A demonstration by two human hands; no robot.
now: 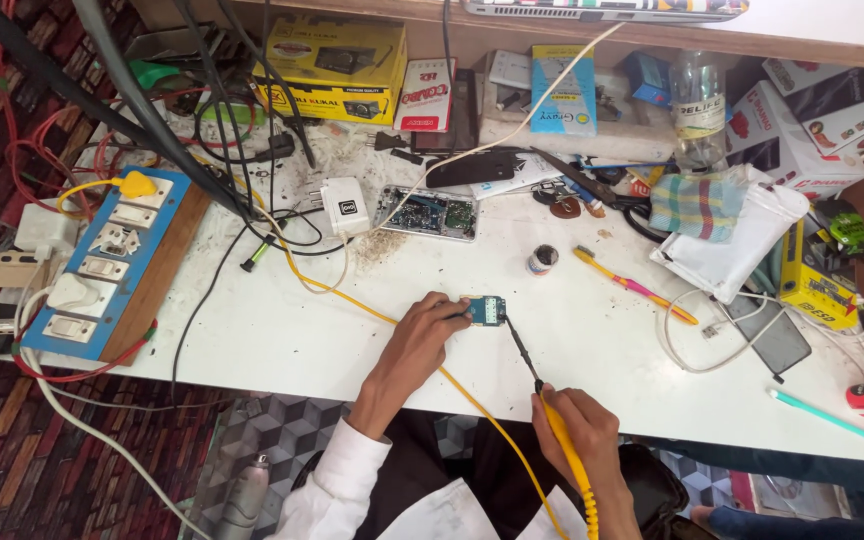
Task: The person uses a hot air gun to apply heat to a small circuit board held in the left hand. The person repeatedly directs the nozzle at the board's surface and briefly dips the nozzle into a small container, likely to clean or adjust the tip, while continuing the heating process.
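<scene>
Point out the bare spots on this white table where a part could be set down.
Bare: the white table between the blue switch board and the left hand; also the front strip between the right hand and the teal pen. Crowded: the back edge, around the yellow cardboard box and checked cloth.

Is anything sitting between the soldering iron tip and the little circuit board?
Nothing visible. The soldering iron in the right hand has its tip at the right edge of the board, which the left hand steadies from the other side.

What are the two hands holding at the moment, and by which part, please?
Right hand grips the soldering iron by its yellow handle; left hand pins the small circuit board at its left edge.
</scene>
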